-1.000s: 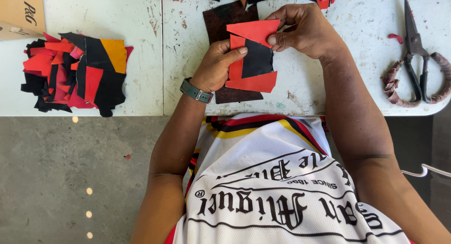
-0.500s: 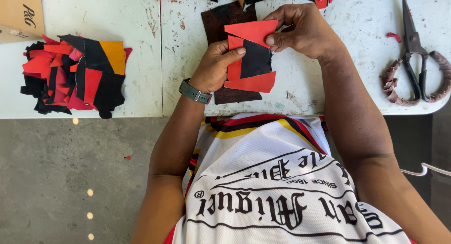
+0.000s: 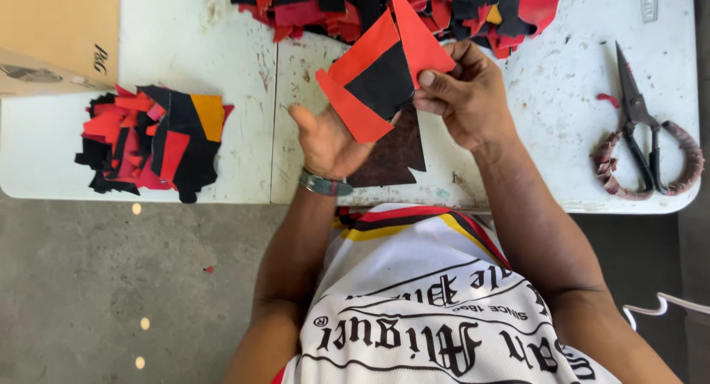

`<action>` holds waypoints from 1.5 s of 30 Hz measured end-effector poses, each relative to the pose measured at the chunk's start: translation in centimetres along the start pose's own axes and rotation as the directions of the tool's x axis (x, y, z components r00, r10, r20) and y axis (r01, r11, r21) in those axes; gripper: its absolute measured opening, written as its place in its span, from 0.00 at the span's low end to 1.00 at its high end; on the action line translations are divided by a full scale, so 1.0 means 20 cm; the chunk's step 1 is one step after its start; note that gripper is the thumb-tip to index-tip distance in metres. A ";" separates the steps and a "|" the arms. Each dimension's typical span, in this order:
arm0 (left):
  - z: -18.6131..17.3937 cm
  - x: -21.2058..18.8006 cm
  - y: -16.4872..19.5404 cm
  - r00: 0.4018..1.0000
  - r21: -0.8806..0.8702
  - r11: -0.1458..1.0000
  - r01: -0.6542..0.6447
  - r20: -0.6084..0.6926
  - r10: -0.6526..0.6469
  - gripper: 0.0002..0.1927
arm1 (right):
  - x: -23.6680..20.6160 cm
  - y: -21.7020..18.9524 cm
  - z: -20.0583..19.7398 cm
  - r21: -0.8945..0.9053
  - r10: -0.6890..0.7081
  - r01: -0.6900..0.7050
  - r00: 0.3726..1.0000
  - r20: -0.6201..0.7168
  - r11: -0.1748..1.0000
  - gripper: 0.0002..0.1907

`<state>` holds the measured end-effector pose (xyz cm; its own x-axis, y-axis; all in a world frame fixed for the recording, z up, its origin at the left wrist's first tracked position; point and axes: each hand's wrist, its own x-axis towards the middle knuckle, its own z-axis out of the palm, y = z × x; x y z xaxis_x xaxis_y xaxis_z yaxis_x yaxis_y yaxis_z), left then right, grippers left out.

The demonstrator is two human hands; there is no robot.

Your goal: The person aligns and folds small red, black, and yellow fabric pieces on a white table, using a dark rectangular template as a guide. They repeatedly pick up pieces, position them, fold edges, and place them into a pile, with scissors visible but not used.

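Lifting the red-and-black patch [image 3: 381, 77] higher than a second ago, now tilted at upper centre; right hand [image 3: 462, 95] pinches its edge, left hand [image 3: 329, 140] open beneath. Inspection likely continues.

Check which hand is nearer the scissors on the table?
Right. The right hand pinches the red-and-black patch a short way left of the scissors; the left hand sits farther left, beyond the patch.
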<state>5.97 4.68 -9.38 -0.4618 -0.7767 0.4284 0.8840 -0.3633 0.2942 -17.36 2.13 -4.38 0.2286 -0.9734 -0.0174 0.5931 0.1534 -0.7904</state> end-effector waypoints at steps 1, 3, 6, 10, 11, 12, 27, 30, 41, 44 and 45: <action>0.01 0.01 -0.04 0.999 0.023 0.999 -0.035 0.006 0.035 0.57 | -0.01 0.01 0.02 0.023 -0.022 0.023 1.000 -0.022 0.999 0.11; 0.02 0.02 -0.09 0.995 0.011 0.995 -0.095 0.019 0.095 0.56 | -0.02 0.02 0.05 0.057 -0.060 0.063 0.996 -0.059 0.996 0.12; 0.08 0.05 -0.12 0.980 0.051 0.987 -0.150 -0.122 0.155 0.47 | -0.03 0.02 0.08 0.094 -0.109 0.116 0.991 -0.077 0.989 0.12; 0.18 0.11 -0.19 0.867 0.553 0.800 -0.233 -0.254 0.428 0.24 | -0.05 0.05 0.15 0.112 -0.149 0.158 0.985 -0.084 0.981 0.12; 0.20 0.13 -0.21 0.846 0.681 0.676 -0.281 -0.157 0.509 0.20 | -0.06 0.05 0.17 0.111 -0.150 0.160 0.984 -0.092 0.981 0.13; 0.21 0.15 -0.23 0.820 0.670 0.684 -0.288 -0.197 0.538 0.19 | -0.08 0.06 0.19 0.083 -0.161 0.167 0.984 -0.073 0.982 0.13; 0.25 0.23 -0.22 0.721 0.570 0.776 -0.270 -0.414 0.555 0.14 | -0.13 0.06 0.17 -0.163 -0.332 0.346 0.937 0.108 0.924 0.08; 0.25 0.24 -0.21 0.719 0.654 0.701 -0.284 -0.339 0.607 0.13 | -0.14 0.04 0.15 -0.107 -0.273 0.287 0.953 0.128 0.952 0.10; 0.26 0.20 -0.18 0.768 0.790 0.571 -0.221 -0.220 0.601 0.13 | -0.14 -0.01 0.14 -0.262 -0.231 0.255 0.966 0.119 0.931 0.16; 0.28 0.19 -0.18 0.763 0.797 0.568 -0.203 -0.235 0.602 0.14 | -0.14 -0.01 0.11 -0.306 -0.223 0.249 0.968 0.118 0.919 0.16; 0.29 0.19 -0.18 0.769 0.824 0.538 -0.174 -0.228 0.597 0.13 | -0.14 -0.01 0.11 -0.301 -0.214 0.245 0.968 0.132 0.922 0.17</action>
<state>0.70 5.97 -3.86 0.1893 -0.9315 0.3107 0.4963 0.3638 0.7883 -16.52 5.18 -2.86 0.1966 -0.9524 0.2332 0.3702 -0.1481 -0.9171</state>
